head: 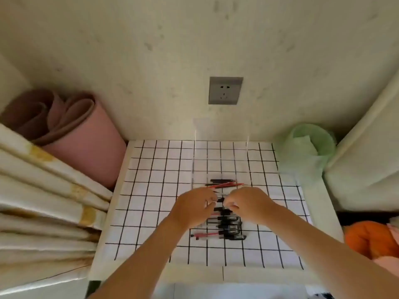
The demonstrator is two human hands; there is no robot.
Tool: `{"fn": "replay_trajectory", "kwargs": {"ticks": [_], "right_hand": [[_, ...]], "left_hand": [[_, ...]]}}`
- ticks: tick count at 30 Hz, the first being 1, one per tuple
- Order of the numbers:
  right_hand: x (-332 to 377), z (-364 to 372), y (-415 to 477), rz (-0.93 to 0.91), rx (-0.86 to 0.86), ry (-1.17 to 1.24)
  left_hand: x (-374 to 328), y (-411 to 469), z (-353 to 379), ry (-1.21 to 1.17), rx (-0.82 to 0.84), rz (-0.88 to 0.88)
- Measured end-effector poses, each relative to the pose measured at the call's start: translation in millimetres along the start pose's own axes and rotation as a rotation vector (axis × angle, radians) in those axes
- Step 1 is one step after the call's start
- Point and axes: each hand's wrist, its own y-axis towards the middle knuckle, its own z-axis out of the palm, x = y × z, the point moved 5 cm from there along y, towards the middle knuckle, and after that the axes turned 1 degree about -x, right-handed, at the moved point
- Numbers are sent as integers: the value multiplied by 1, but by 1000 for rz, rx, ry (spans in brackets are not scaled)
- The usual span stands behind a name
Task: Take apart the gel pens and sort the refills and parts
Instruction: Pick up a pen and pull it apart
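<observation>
Several gel pens with black caps lie in a row on the grid-patterned table. Behind them lies a small pile of red refills and a black part. My left hand and my right hand meet just above the row, fingers curled, each pinching an end of one gel pen. Most of that pen is hidden between the fingers.
A clear plastic box stands at the back of the table. A green bin sits at the back right, a rolled pink mat at the left. A curtain hangs at the left, an orange cloth lies at the right.
</observation>
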Motion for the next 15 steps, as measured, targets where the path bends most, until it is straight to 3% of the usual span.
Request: {"fn": "replay_trajectory", "kwargs": {"ticks": [7, 15], "right_hand": [[-10, 66, 25, -43, -66, -397], [-13, 70, 23, -23, -271, -419]], "left_hand": [[17, 4, 52, 151, -139, 325], [25, 4, 73, 255, -296, 471]]}}
